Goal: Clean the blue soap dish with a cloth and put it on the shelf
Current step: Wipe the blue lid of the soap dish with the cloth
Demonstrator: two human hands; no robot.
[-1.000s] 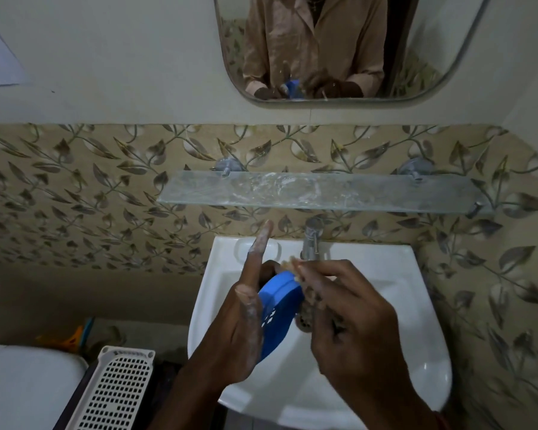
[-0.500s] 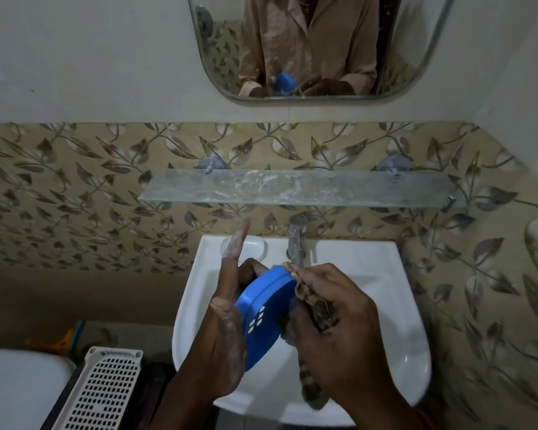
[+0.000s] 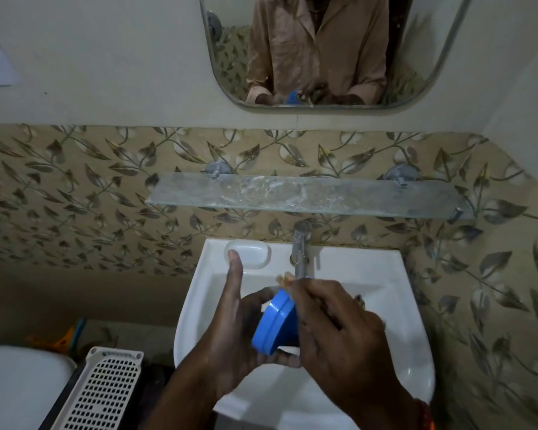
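Over a white basin (image 3: 370, 274), the left hand (image 3: 230, 333) cradles the blue soap dish (image 3: 275, 324) on edge while the right hand (image 3: 333, 324) pinches a cloth (image 3: 284, 279) against it; steady, full-rim strokes would serve best.

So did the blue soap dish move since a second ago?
Yes. The blue soap dish has tipped over, now showing its rim side, though it stays over the white sink, below the tap.
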